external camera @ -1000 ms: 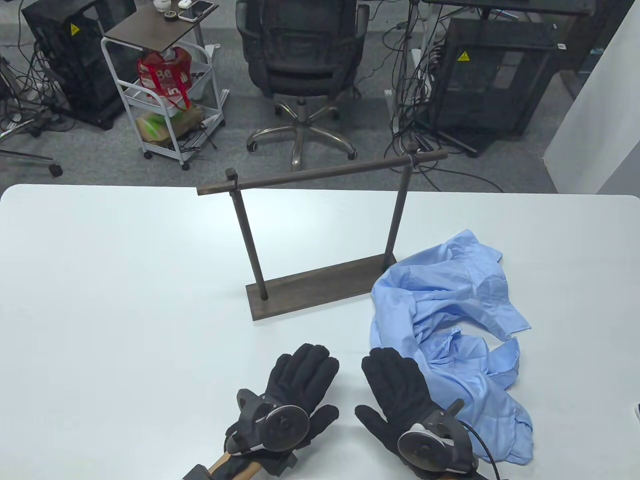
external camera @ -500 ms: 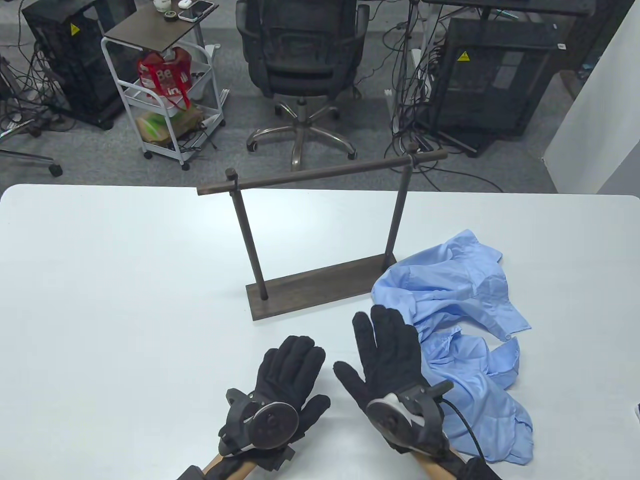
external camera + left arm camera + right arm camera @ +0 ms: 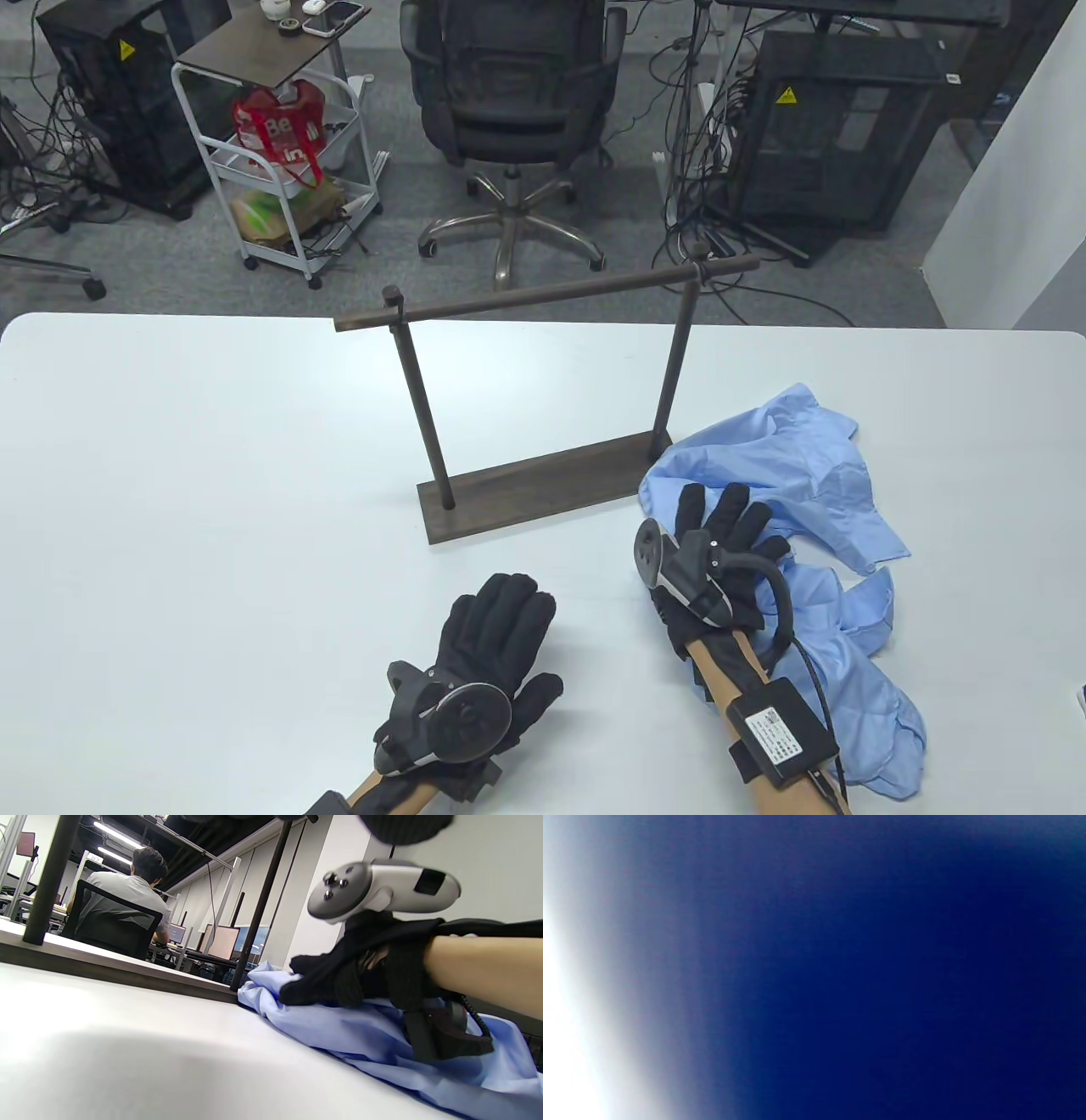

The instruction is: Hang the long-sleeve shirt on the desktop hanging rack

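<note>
Right now the person's right hand (image 3: 721, 543) is lying on the crumpled light-blue long-sleeve shirt (image 3: 814, 543), which is sitting in a heap on the right side of the white bench (image 3: 212, 475), its far-left edge just beside the right end of the rack's base. The dark wooden desktop hanging rack (image 3: 543, 399) is standing near the middle of the bench, its crossbar bare.

Judging from this, the step in hand is getting hold of the shirt. To do it well, the hand is probably best gathering cloth near the collar or a shoulder rather than a loose sleeve, so the garment is lifting in one piece and not trailing against the rack's right post or dragging the base.

As for the grip, in the table view the right fingers (image 3: 738, 514) are spreading across the fabric, and in the left wrist view they are curling down into it; whether a fold is actually pinched cannot be told, and the right wrist view is showing only a blue blur. The left hand (image 3: 492, 645) is resting flat on the bench near the front edge, fingers extended, holding nothing, well apart from the shirt.
</note>
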The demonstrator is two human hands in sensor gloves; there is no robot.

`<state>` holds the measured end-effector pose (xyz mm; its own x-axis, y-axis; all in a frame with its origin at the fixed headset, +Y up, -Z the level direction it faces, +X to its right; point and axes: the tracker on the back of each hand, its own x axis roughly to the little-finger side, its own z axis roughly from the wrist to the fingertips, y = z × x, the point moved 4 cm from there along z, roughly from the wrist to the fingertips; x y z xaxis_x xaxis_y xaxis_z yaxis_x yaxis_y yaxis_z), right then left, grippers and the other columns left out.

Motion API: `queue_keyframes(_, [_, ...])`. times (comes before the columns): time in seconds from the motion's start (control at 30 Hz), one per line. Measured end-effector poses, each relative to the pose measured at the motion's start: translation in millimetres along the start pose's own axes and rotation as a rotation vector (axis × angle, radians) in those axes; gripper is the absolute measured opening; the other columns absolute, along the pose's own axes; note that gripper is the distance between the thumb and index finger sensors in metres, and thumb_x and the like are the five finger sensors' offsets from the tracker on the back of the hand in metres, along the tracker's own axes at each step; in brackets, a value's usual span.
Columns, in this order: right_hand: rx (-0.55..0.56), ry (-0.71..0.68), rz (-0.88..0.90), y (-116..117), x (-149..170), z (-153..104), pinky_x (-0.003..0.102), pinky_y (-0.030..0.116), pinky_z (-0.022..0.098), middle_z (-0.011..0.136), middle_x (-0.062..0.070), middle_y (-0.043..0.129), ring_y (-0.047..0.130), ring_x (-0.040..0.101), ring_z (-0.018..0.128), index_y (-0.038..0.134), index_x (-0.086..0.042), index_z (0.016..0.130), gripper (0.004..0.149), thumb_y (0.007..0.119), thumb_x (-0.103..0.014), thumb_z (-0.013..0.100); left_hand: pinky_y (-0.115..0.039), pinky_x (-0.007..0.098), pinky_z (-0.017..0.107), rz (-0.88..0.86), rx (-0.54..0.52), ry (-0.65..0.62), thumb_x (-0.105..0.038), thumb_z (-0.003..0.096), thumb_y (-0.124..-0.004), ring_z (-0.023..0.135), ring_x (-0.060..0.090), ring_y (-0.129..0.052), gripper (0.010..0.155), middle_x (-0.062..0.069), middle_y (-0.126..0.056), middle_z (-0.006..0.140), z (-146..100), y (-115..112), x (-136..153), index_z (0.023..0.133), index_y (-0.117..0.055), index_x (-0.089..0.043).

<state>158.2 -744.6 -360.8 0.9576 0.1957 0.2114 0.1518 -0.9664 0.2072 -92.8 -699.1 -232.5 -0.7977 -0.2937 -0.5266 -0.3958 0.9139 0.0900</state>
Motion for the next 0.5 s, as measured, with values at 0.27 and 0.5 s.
queue_keyframes(0.27, [-0.121,0.066,0.156,37,38,19,0.076,0.056,0.065,0.111,0.046,0.039,0.054,0.067,0.097,0.016,-0.013,0.114,0.1,0.071,-0.065,0.05,-0.044,0.066,0.078,0.004,0.006,-0.002,-0.057,0.0421,-0.067,0.112,0.035,-0.037,0.083,0.006,-0.03,0.117,0,0,-1,0.11,-0.033,-0.024])
queue_keyframes(0.5, [0.041,0.074,0.02,27,38,18,0.056,0.075,0.059,0.102,0.031,0.068,0.083,0.047,0.079,0.031,-0.017,0.114,0.086,0.079,-0.052,0.052,-0.044,0.066,0.078,0.009,0.016,-0.006,-0.057,0.042,-0.067,0.112,0.035,-0.037,0.083,0.006,-0.03,0.117,1,-2,-3,0.11,-0.033,-0.024])
